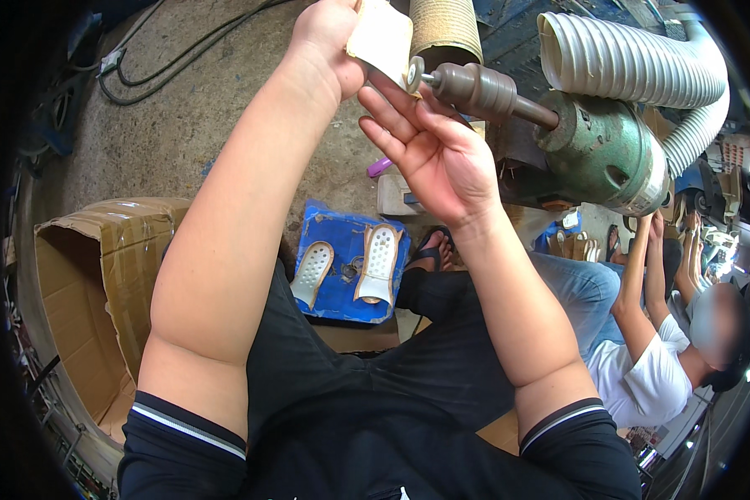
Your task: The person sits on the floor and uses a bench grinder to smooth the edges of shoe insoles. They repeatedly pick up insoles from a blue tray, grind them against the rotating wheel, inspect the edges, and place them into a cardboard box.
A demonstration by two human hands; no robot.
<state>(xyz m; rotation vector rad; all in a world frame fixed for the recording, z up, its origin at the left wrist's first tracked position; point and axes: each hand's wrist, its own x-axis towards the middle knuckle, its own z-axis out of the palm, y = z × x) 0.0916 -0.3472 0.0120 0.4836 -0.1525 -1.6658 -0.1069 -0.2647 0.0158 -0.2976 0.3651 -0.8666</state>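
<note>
Pointing down-right: insole piece (382,35), long axis diagonal

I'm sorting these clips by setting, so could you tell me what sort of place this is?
Probably a small shoe-making workshop: a green motor with a grinding spindle, a ribbed dust hose, and perforated insoles on a blue board.

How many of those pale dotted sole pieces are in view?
3. Two sole pieces lie side by side on the blue tray: one on its left, one on its right. A third is in the left hand at the grinder spindle. The cardboard box may hide others.
</note>
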